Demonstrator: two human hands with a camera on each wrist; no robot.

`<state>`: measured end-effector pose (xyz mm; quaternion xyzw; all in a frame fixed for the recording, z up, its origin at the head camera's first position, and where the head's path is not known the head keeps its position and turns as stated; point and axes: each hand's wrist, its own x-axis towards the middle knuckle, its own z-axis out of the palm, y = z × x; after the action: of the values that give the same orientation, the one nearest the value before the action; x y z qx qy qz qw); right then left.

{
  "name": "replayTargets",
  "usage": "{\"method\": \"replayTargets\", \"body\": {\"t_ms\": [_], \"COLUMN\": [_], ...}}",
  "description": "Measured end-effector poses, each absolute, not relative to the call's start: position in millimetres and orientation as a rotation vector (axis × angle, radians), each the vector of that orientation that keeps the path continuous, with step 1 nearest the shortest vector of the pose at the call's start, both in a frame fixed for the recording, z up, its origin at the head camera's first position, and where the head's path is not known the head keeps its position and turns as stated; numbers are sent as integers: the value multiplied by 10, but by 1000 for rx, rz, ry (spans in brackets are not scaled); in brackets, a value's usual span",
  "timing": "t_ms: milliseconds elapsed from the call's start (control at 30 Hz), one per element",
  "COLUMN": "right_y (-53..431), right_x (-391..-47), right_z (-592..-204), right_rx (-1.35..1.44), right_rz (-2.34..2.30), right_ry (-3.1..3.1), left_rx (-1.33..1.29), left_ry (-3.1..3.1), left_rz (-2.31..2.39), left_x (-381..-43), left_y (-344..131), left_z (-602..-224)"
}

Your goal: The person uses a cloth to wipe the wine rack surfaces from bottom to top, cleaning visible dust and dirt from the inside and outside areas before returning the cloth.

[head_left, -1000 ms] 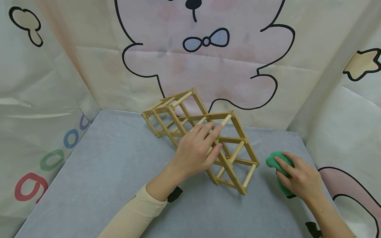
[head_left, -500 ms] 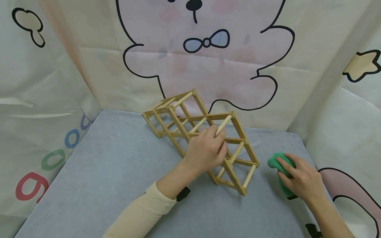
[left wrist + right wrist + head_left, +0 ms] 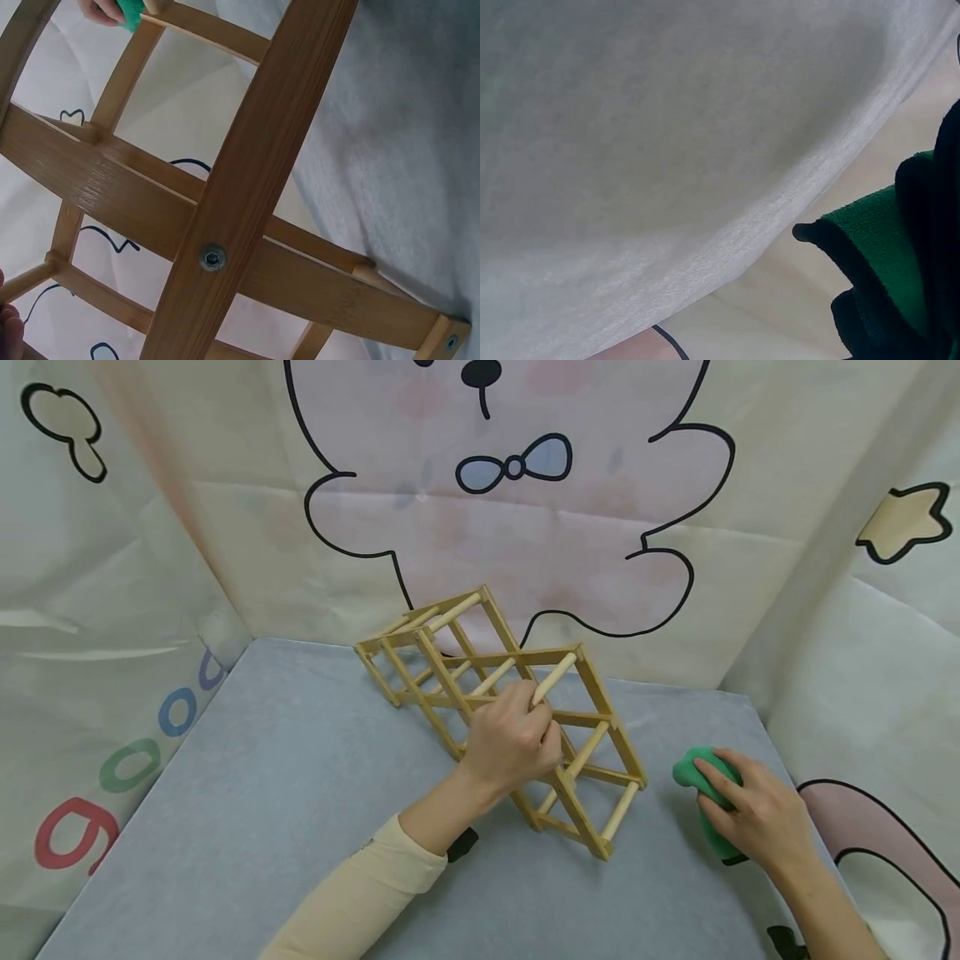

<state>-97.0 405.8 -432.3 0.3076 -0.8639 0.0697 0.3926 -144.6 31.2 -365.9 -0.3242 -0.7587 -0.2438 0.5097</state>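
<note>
A wooden folding wine rack (image 3: 590,747), made of crossed slats and round dowels, stands on the table at a slant. My left hand (image 3: 510,735) grips its upper front part around a dowel, fingers curled over the wood. In the left wrist view the slats (image 3: 247,180) of the rack fill the frame, with a metal bolt (image 3: 212,258) at a crossing and fingertips at the left edge. Apart from the rack, my right hand (image 3: 757,806) holds a bunched green cloth (image 3: 708,768). Its dark edging shows on the cloth (image 3: 885,247) in the right wrist view.
A blue-grey cover (image 3: 300,793) lies over the table. Pale printed sheets hang close behind and at both sides, with a bow tie drawing (image 3: 514,467) on the back sheet (image 3: 420,527). The rack's far end is near that sheet.
My left hand went from loosely spread fingers over the rack to a curled grip on it. The rack's near right end shifted slightly left and closer. The right hand hardly moved.
</note>
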Motion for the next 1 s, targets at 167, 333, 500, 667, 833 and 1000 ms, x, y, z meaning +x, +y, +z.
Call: {"method": "replayTargets", "body": {"t_ms": [167, 333, 500, 667, 833, 1000], "right_y": [4064, 4066, 4064, 4067, 4066, 4066], "right_x": [-976, -984, -988, -992, -996, -1005], "right_z": [-4324, -4326, -4336, -4349, -4364, -4381], "right_rx": [767, 754, 747, 744, 753, 768], "right_rz": [175, 170, 162, 158, 167, 169], "right_ry": [-2196, -2184, -2180, -2177, -2181, -2171], "left_rx": [-833, -930, -989, -1081, -1191, -1294], "left_ry": [-1762, -1707, -1664, -1630, -1636, -1621], "left_rz": [-605, -646, -651, -666, -729, -777], "left_x": [-1388, -1327, -1276, -1246, -1248, -1271], "left_y": [204, 78, -30, -134, -246, -339], "left_z": [-3660, -3647, -3630, -3605, -3622, -3638]}}
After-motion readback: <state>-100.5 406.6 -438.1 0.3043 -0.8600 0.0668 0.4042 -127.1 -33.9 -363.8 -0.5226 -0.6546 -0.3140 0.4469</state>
